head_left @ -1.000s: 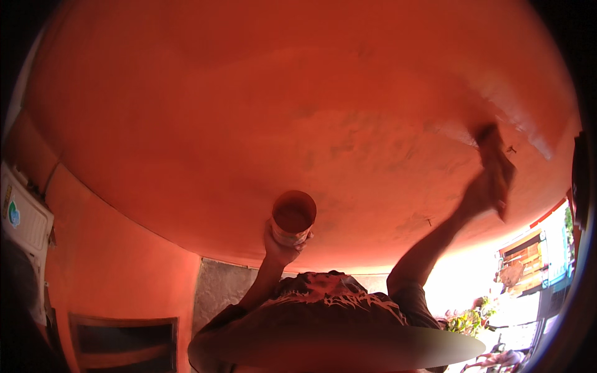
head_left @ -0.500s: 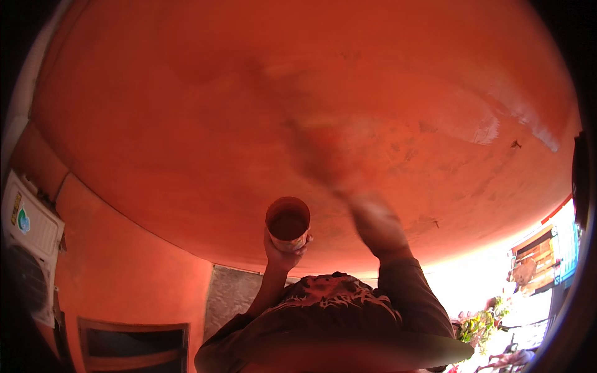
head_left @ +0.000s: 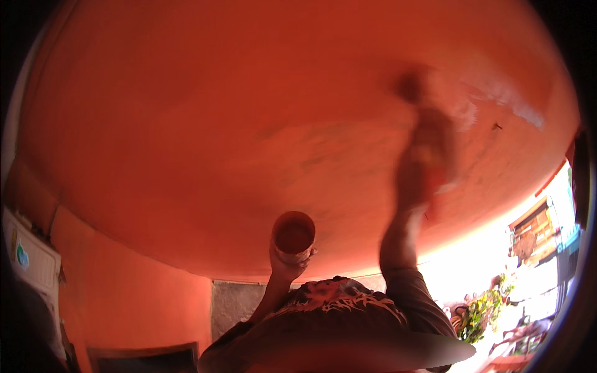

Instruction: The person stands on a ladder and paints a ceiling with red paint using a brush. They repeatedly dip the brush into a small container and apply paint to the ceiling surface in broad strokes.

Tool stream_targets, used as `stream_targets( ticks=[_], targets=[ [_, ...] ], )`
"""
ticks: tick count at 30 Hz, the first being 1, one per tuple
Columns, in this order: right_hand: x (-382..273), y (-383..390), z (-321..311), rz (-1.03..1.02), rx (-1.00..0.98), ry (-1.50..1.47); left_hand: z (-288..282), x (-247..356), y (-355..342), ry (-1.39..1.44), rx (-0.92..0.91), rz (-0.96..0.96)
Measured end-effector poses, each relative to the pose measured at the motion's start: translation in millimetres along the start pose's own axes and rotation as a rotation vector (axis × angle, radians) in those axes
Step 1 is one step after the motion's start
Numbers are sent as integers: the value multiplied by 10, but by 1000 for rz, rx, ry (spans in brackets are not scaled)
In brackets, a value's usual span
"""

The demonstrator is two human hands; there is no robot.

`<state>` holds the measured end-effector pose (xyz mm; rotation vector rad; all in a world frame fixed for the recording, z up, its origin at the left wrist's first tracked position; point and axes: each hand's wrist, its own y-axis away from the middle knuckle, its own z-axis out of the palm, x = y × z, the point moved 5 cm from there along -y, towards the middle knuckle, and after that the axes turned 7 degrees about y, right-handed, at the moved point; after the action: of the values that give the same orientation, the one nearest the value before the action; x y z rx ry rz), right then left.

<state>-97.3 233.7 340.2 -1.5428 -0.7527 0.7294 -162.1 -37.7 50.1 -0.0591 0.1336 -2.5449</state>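
Observation:
My left hand (head_left: 287,266) is closed round an orange-smeared cylindrical container (head_left: 293,235), held mouth toward the camera below the middle of the view, with a darker orange inside. At the right, my raised right hand (head_left: 424,166) is smeared by motion, gripping what looks like a paintbrush (head_left: 410,87), its dark head blurred against the broad orange wall (head_left: 205,99). Pale streaks and darker mottled patches mark that surface beside the brush. My dark patterned shirt fills the lower middle.
A white air-conditioner unit (head_left: 34,255) is at the left, above a dark framed opening (head_left: 143,359). A grey textured patch (head_left: 236,301) lies behind my left arm. Bright surroundings at the right hold green plants (head_left: 482,311), wooden boards (head_left: 532,233) and blue panels.
My right hand and brush swept left toward the middle, then back rightward. They now sit left of where they were a second ago. The container appears slightly lower in the view.

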Motion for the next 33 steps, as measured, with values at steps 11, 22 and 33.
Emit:
stream_targets(
  ticks=[11, 22, 33],
  targets=[
    [-1099, -559, -222, 23, -220, -1388, 177, 77, -231, 57, 70, -83],
    [1595, -622, -165, 521, 281, -602, 146, 59, -315, 46, 1, -265],
    [-42, -552, -505, -42, -166, -1088, 377, 3, -277, 48, -18, -336]
  ],
)
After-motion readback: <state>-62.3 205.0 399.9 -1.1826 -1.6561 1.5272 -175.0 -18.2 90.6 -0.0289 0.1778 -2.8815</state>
